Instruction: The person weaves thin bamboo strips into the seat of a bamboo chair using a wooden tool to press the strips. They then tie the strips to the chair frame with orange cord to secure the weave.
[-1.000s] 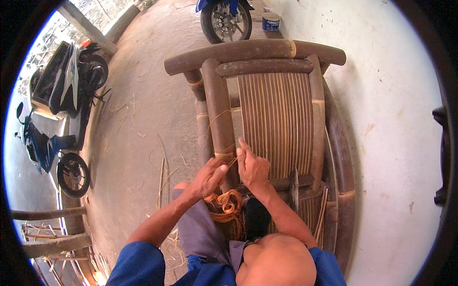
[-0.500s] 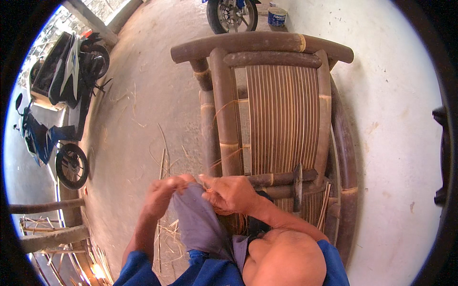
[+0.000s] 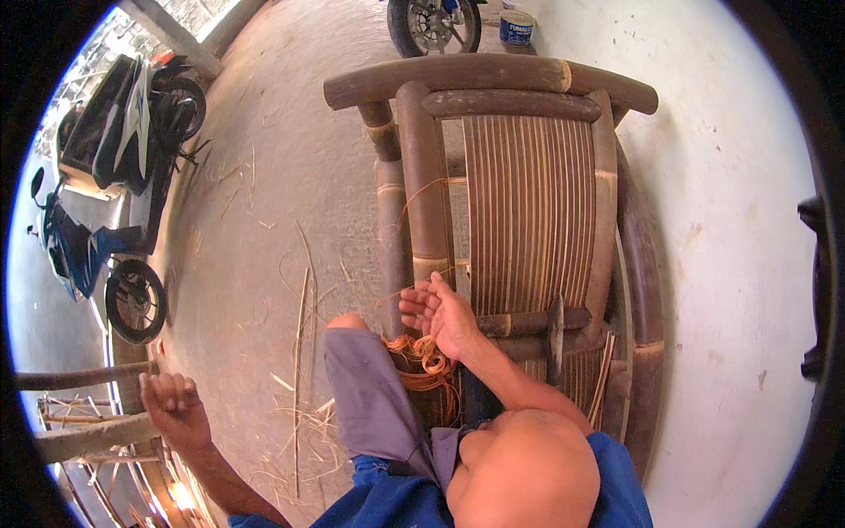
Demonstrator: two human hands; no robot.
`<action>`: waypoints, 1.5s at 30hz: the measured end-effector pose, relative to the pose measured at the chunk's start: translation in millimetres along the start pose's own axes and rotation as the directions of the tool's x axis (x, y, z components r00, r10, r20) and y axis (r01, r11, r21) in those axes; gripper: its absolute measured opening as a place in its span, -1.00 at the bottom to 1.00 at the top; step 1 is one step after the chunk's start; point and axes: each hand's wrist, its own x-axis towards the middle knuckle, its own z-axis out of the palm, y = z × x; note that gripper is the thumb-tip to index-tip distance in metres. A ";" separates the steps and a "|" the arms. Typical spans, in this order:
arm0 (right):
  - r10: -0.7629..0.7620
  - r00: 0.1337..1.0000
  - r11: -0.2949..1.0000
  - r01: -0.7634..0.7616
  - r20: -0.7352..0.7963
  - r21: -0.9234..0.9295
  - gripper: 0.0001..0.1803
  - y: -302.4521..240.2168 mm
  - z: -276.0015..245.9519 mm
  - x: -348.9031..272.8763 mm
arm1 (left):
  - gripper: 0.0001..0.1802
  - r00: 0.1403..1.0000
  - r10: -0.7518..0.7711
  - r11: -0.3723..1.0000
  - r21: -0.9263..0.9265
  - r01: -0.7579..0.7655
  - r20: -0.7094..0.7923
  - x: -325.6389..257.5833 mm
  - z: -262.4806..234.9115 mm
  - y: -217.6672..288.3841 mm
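Observation:
A brown bamboo chair (image 3: pixel 429 189) with a slatted panel (image 3: pixel 528 211) stands in front of me. Thin orange strands (image 3: pixel 424 187) run round its left post and slats. My right hand (image 3: pixel 447 321) is beside that post, palm turned up, fingers loosely bent and apart; one strand passes by its fingertips. Just below it, a curly bundle of orange strands (image 3: pixel 429 359) hangs by my bent knee. My left hand (image 3: pixel 178 412) is raised far out to the left, its fingers curled closed. Whatever it may hold is too fine to make out.
A blade (image 3: pixel 556 339) rests across the chair's lower crossbar. Loose strips (image 3: pixel 299 387) litter the floor on the left. Motorbikes (image 3: pixel 123 132) stand at the far left, a wheel (image 3: pixel 434 26) and a tub (image 3: pixel 516 28) behind the chair. A white wall (image 3: pixel 731 264) borders the right.
My left hand has swung away from my knee, out to the left. My right hand has turned palm up and lifted slightly, uncovering the curly orange bundle.

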 end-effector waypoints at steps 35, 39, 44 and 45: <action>-0.185 0.538 -0.410 0.719 0.822 -0.562 -0.72 -20.9 -3.9 -20.1 | -0.83 -0.142 -0.727 0.018 -0.188 -0.982 0.672 113.6 296.3 -325.0; -0.146 0.641 -0.467 0.627 0.754 -0.623 -0.73 -18.7 13.3 -37.8 | -0.85 -0.140 -0.748 0.013 -0.196 -0.980 0.649 113.8 300.9 -326.6; -0.264 0.710 -0.305 0.581 0.653 -0.754 -0.64 -47.7 25.2 -43.6 | -0.85 -0.133 -0.662 0.030 -0.151 -0.988 0.738 113.7 290.5 -332.9; -0.268 0.717 -0.272 0.585 0.644 -0.764 -0.64 -53.2 24.4 -44.2 | -0.86 -0.135 -0.589 0.026 -0.149 -0.989 0.796 111.1 286.0 -334.8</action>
